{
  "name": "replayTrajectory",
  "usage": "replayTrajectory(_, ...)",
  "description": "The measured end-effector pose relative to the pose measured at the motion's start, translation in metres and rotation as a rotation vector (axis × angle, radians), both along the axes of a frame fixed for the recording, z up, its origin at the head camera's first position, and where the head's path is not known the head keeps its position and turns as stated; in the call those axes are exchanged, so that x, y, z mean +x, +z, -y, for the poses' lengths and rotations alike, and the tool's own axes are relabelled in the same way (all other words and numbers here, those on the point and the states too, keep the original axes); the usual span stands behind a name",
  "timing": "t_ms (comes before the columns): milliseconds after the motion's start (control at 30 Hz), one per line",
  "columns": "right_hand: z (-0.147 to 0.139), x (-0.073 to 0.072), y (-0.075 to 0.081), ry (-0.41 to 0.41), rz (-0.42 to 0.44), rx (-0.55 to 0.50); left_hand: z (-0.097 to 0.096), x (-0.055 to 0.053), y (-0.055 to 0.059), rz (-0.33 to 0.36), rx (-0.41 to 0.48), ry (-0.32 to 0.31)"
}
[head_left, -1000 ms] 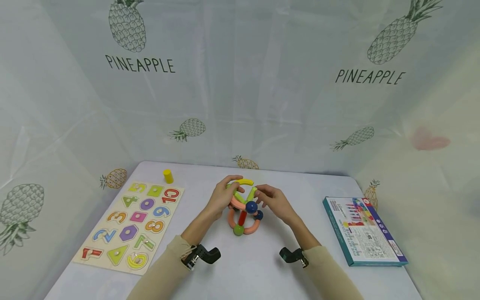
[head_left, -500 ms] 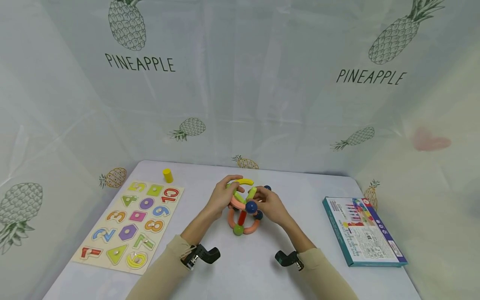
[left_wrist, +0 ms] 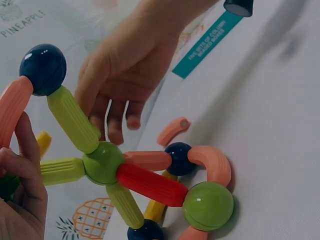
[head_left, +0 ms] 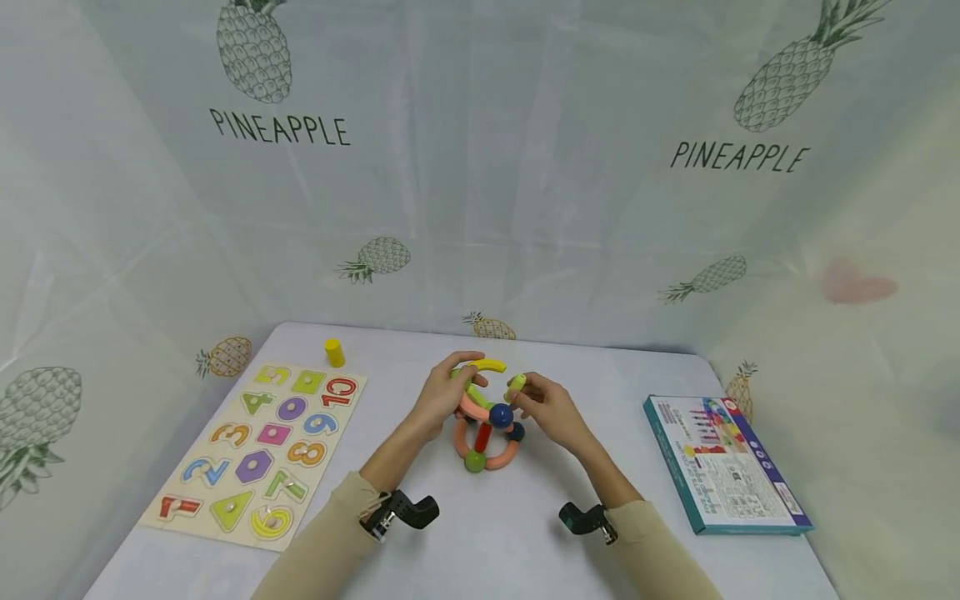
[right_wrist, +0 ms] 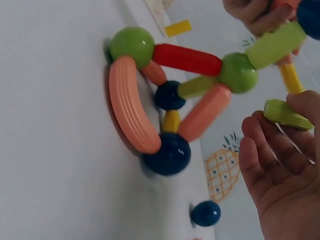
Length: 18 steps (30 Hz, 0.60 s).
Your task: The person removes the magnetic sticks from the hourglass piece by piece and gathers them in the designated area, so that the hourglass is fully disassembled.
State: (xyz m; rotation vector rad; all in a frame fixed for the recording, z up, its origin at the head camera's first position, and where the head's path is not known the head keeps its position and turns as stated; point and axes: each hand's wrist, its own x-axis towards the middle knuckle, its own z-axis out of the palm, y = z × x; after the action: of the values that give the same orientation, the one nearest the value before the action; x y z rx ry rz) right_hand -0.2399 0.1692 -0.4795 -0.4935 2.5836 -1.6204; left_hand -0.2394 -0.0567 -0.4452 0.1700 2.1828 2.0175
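My left hand (head_left: 438, 396) grips the upper part of a toy built of balls and rods, around a curved salmon rod (left_wrist: 14, 107) and a green ball. Lime rods run from a central green ball (right_wrist: 239, 73), and a red rod (right_wrist: 187, 59) joins it to the lower ring. That ring of salmon rods and blue and green balls rests on the table. To the right, my right hand (head_left: 553, 410) pinches a short lime rod (right_wrist: 282, 115) between thumb and fingers, apart from the toy. A curved yellow rod (head_left: 491, 365) shows by the left fingers.
A number puzzle board (head_left: 343, 415) lies at left, with a yellow cylinder (head_left: 334, 352) behind it. A flat box (head_left: 738, 492) lies at right. Behind the toy are a loose blue ball (right_wrist: 206, 213) and a curved salmon piece (left_wrist: 173, 131).
My right hand has moved in, taken hold of the lime rod, and drawn it off to the right of the toy. The left hand has stayed in place on the toy.
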Motion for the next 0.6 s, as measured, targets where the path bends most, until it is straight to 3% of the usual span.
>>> replayTrajectory(267,-0.039,0.008,0.009,-0.044,0.065,0.093,0.000,-0.002,0.000,0.005,-0.023,0.007)
replayTrajectory(600,-0.076,0.026,-0.018,0.123,0.252,0.234,0.000,-0.001,0.001,0.013,-0.027,0.003)
